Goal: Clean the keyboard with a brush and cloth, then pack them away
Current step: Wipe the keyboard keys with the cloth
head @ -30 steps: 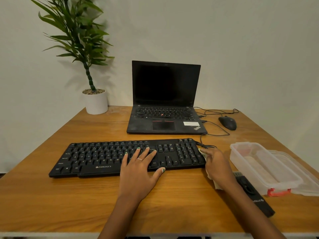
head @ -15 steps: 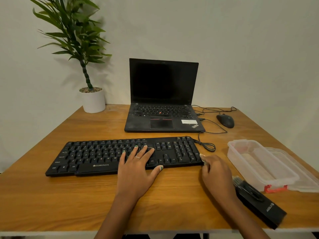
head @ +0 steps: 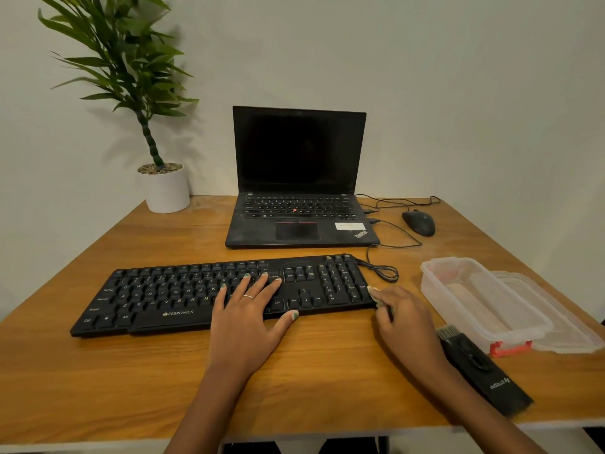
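Your left hand (head: 248, 319) lies flat, fingers spread, steadying the keyboard (head: 226, 291), which runs left to right across the table (head: 98, 371). Your right hand (head: 406, 326) pinches the cloth (head: 376, 298) at its right end; the brush (head: 481, 365) lies just right of that wrist.

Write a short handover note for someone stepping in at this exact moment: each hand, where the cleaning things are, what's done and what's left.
Left hand: flat on the keyboard, steadying it.
Right hand: at the keyboard's right end, the cloth bunched under it, mostly hidden.
Brush: lying on the table beside the right wrist, unheld.
Container: open, lid beside it.
Done: cannot tell how much is cleaned.
Left: finish wiping, pack brush and cloth away.
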`<action>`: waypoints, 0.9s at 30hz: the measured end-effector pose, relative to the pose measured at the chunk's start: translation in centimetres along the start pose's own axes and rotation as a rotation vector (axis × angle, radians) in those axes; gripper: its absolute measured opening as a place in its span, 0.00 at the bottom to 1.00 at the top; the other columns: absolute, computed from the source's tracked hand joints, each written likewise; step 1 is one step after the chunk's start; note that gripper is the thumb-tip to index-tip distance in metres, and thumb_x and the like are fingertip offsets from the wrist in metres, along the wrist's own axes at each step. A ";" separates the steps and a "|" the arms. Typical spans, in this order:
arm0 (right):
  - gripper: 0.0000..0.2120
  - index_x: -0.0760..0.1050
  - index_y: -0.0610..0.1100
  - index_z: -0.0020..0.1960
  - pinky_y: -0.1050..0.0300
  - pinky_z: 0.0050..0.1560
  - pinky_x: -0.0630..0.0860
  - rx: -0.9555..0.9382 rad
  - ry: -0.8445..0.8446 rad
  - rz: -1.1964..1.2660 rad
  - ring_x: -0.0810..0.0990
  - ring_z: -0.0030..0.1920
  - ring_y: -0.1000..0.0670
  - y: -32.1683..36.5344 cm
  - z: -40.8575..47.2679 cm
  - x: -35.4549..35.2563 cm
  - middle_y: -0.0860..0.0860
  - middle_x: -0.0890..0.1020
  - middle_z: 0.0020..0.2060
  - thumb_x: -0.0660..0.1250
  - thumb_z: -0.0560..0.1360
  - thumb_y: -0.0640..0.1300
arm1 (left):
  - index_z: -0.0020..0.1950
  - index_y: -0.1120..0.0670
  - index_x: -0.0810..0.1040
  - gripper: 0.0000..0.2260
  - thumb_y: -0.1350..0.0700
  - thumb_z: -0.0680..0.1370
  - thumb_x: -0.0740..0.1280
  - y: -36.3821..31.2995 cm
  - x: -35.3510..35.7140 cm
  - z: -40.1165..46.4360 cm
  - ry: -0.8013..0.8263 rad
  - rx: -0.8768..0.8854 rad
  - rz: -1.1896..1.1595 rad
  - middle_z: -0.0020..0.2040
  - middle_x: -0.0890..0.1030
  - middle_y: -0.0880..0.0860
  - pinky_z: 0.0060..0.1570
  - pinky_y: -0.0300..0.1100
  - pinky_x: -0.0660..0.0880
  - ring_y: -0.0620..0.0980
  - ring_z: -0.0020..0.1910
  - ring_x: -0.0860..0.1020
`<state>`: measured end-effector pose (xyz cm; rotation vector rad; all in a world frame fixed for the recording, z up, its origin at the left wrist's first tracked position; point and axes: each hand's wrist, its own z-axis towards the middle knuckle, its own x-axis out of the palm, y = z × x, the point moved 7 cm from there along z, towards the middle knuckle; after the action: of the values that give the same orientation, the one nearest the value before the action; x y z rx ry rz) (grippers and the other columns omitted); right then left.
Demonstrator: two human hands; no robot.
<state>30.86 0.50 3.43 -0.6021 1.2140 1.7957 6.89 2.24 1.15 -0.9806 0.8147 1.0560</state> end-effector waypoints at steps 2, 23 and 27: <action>0.17 0.74 0.43 0.64 0.66 0.56 0.66 0.051 -0.007 -0.019 0.72 0.55 0.56 0.1 -0.7 0.1 0.50 0.78 0.55 0.61 0.77 0.37 | 0.74 0.39 0.61 0.38 0.26 0.68 0.39 0.0 0.0 0.0 0.004 -0.001 0.003 0.75 0.63 0.44 0.74 0.50 0.46 0.45 0.76 0.55; 0.16 0.80 0.44 0.57 0.51 0.45 0.78 0.016 -0.030 -0.243 0.75 0.51 0.46 1.7 -2.9 1.0 0.48 0.78 0.53 0.68 0.70 0.34 | 0.74 0.40 0.63 0.38 0.27 0.69 0.40 -0.1 -0.1 0.0 0.006 -0.010 -0.003 0.75 0.64 0.44 0.74 0.51 0.48 0.46 0.76 0.56; 0.18 0.73 0.46 0.65 0.54 0.52 0.74 0.022 -0.005 -0.258 0.72 0.57 0.48 3.1 -2.8 1.0 0.49 0.74 0.61 0.62 0.76 0.37 | 0.74 0.39 0.63 0.37 0.28 0.70 0.38 -0.2 -0.3 0.0 0.002 -0.023 -0.026 0.75 0.63 0.43 0.73 0.49 0.47 0.44 0.76 0.55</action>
<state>27.51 -2.17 2.99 -0.7070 1.0974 1.5650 6.97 2.07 1.43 -1.0096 0.7912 1.0447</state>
